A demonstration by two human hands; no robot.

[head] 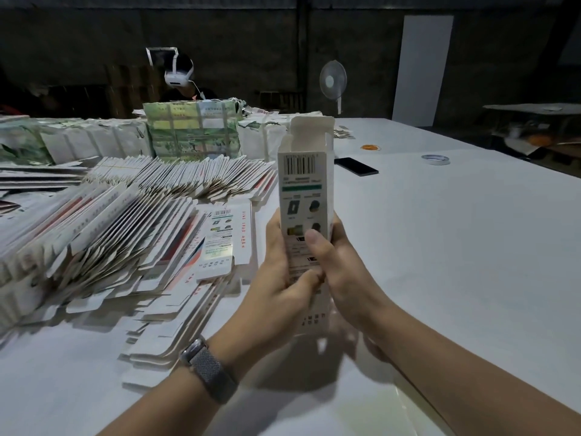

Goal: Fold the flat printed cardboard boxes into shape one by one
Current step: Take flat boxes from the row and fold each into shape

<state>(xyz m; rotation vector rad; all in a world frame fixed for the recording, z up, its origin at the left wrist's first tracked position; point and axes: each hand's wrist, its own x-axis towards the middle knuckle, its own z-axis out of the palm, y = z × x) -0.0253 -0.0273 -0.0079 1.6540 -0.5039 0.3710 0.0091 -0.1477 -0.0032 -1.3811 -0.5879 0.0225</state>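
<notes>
I hold a tall white printed cardboard box (304, 190) upright above the white table (440, 247), opened into a rectangular tube. Its top flap stands open at the far end, and a barcode and small pictures face me. My left hand (283, 275) grips the box's lower left side, its thumb across the front. My right hand (339, 272) wraps the lower right side with its thumb pressed on the front panel. The box's bottom end is partly hidden behind my hands. To the left lie fanned heaps of flat printed boxes (132, 221).
Strapped bundles of flat boxes (191, 130) stand at the back left, with another person behind them. A black phone (356, 166), a tape roll (435, 159) and an orange item (370, 147) lie further right. A fan (333, 80) stands beyond the table.
</notes>
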